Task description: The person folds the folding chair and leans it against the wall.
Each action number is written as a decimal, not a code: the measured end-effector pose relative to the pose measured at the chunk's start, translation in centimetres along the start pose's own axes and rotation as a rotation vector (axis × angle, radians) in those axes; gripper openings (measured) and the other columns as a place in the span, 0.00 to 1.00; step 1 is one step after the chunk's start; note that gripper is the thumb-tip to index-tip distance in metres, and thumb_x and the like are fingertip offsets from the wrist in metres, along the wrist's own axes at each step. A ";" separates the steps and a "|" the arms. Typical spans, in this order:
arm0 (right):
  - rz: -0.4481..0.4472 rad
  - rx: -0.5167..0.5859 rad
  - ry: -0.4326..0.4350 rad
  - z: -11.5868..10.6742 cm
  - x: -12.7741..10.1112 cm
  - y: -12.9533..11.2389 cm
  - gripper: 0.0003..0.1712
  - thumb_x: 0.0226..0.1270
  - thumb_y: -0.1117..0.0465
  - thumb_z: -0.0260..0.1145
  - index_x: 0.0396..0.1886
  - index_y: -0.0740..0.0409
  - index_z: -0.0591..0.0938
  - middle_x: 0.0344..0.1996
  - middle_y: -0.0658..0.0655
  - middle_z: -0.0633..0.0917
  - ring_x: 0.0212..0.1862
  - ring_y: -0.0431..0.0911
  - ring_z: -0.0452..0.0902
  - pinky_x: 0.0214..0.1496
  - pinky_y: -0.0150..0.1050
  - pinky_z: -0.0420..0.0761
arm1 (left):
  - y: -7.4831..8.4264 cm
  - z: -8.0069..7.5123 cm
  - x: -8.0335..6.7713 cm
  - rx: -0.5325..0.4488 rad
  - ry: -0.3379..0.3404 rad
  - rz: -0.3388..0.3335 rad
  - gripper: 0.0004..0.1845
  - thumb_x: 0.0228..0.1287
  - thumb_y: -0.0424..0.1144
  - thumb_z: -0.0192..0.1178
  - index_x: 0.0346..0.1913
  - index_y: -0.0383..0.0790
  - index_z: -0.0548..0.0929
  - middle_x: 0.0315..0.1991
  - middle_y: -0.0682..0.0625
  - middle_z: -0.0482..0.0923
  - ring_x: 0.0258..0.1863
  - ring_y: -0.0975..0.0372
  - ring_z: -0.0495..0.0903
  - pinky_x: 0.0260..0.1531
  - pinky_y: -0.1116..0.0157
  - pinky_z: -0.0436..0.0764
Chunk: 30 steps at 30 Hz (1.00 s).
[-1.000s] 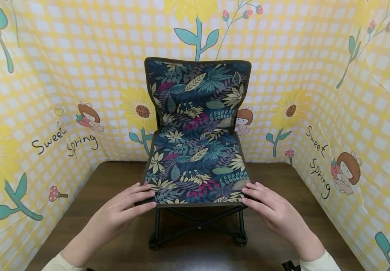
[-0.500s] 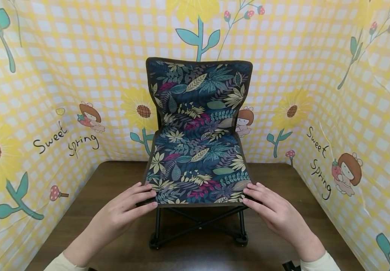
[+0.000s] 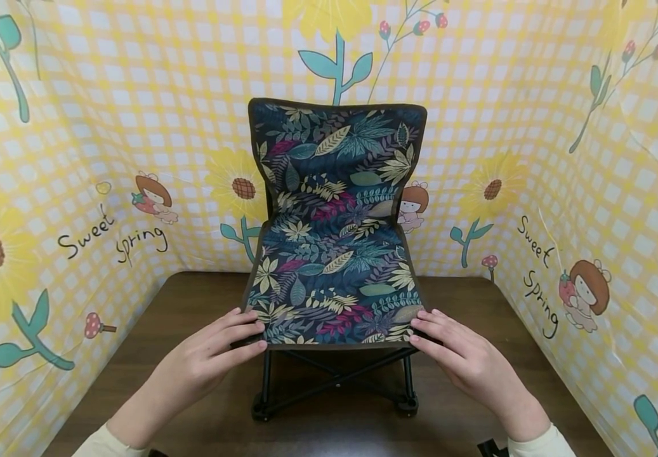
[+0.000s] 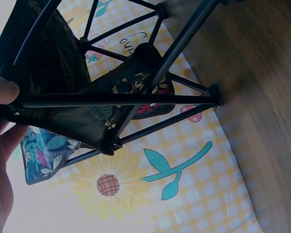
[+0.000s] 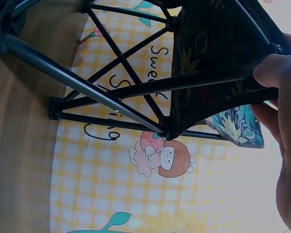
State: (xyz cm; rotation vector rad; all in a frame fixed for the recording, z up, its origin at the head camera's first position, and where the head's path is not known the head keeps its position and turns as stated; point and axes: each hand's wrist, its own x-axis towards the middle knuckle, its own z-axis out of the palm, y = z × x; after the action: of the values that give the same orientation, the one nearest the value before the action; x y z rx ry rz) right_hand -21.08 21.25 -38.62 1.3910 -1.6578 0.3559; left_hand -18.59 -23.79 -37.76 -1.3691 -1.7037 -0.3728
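Observation:
An unfolded folding chair [image 3: 334, 254] stands upright, its dark fabric printed with colourful leaves on a black tube frame [image 3: 337, 384]. The left hand [image 3: 205, 355] holds the seat's front left corner, fingers over the top edge. In the left wrist view its thumb [image 4: 7, 91] lies below, against the end of a black tube [image 4: 121, 100]. At the front right corner, the right hand [image 3: 457, 352] grips in the same way, its thumb [image 5: 269, 70] against a tube [image 5: 184, 82] in the right wrist view. Both thumbs are hidden in the head view.
The chair's feet [image 3: 262, 406] rest on a dark brown wooden tabletop [image 3: 191, 304]. Yellow checked cloth [image 3: 191, 95] with printed flowers, figures and lettering walls the back and both sides. A black strap [image 3: 491, 448] shows near the right sleeve.
The whole head view has shifted very slightly. Both hands keep their hold on the seat corners, and the chair stands as before.

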 end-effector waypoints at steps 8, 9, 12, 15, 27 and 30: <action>-0.011 -0.003 0.015 0.2 0.2 0.1 0.17 0.82 0.67 0.53 0.54 0.66 0.86 0.52 0.70 0.86 0.53 0.62 0.84 0.71 0.49 0.76 | -0.1 0.1 0.0 0.003 0.010 0.003 0.16 0.81 0.31 0.48 0.54 0.34 0.87 0.52 0.34 0.85 0.52 0.42 0.83 0.70 0.53 0.73; -0.010 -0.004 0.015 0.2 0.2 0.1 0.17 0.82 0.67 0.53 0.54 0.66 0.86 0.52 0.70 0.86 0.53 0.62 0.84 0.71 0.50 0.76 | -0.1 0.1 0.1 0.004 0.010 0.003 0.16 0.81 0.31 0.48 0.55 0.34 0.87 0.52 0.34 0.85 0.52 0.41 0.83 0.70 0.53 0.73; -0.001 -0.006 0.011 0.2 0.4 0.2 0.17 0.82 0.68 0.53 0.55 0.65 0.86 0.53 0.69 0.86 0.53 0.63 0.84 0.69 0.51 0.78 | -0.1 0.1 0.2 0.012 0.011 0.003 0.16 0.81 0.31 0.48 0.55 0.34 0.87 0.52 0.35 0.85 0.51 0.41 0.84 0.70 0.53 0.73; 0.006 -0.006 0.005 0.2 0.5 0.3 0.17 0.82 0.68 0.52 0.55 0.65 0.86 0.53 0.69 0.86 0.53 0.63 0.84 0.67 0.52 0.79 | -0.2 0.1 0.4 0.017 0.012 0.000 0.16 0.82 0.31 0.48 0.55 0.35 0.87 0.52 0.35 0.85 0.51 0.41 0.84 0.71 0.53 0.73; 0.012 -0.001 0.011 0.2 0.8 0.6 0.17 0.83 0.67 0.52 0.54 0.66 0.86 0.53 0.69 0.86 0.53 0.62 0.84 0.71 0.50 0.76 | -0.4 0.1 0.8 0.033 -0.006 -0.007 0.17 0.82 0.31 0.47 0.55 0.36 0.88 0.52 0.36 0.85 0.51 0.42 0.84 0.70 0.54 0.73; 0.019 0.002 0.007 0.1 0.9 0.6 0.17 0.83 0.67 0.52 0.54 0.65 0.86 0.53 0.69 0.86 0.53 0.62 0.84 0.71 0.49 0.76 | -0.5 0.1 1.0 0.032 -0.005 -0.005 0.17 0.82 0.31 0.47 0.54 0.36 0.88 0.52 0.36 0.85 0.51 0.41 0.84 0.71 0.54 0.72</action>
State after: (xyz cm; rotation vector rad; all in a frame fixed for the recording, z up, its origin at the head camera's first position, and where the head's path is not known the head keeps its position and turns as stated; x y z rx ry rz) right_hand -21.64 20.84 -37.78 1.3749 -1.6661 0.3728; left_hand -19.07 -23.24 -36.94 -1.3433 -1.7108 -0.3438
